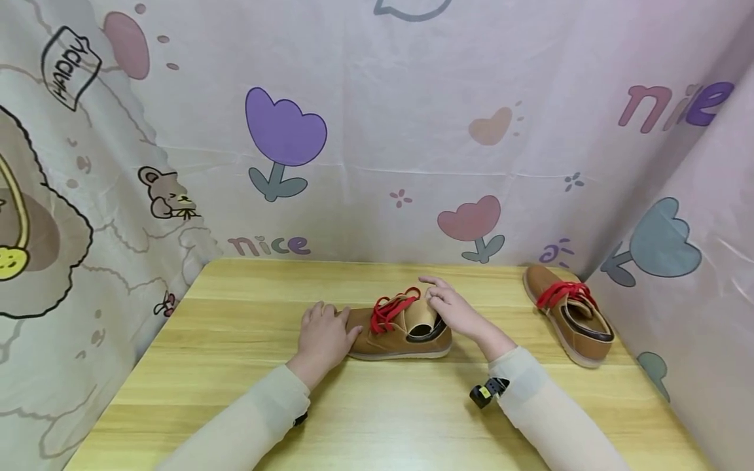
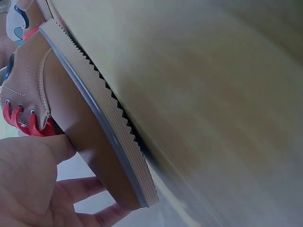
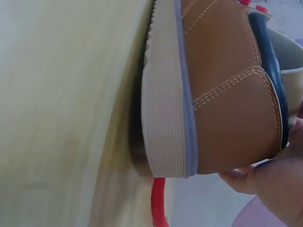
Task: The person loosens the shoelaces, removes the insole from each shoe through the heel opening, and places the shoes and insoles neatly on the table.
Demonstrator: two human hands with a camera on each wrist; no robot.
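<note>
A brown shoe (image 1: 359,343) with red laces (image 1: 385,313) lies sole down on the table, toe to the left. My left hand (image 1: 325,337) grips its toe; in the left wrist view the thumb (image 2: 59,147) rests on the upper and the fingers wrap the toe's far side. A curved tan insole (image 1: 421,315) sticks up from the shoe's opening; its lower part is hidden inside. At the heel end my right hand (image 1: 455,310) pinches the insole, its index finger pointing out. In the right wrist view the fingers (image 3: 279,179) are beside the heel (image 3: 232,127), partly out of frame.
A matching brown shoe (image 1: 589,343) with red laces stands at the table's back right, its heel toward the near side. The wooden table (image 1: 235,340) meets a printed curtain (image 1: 377,131) at the back and sides.
</note>
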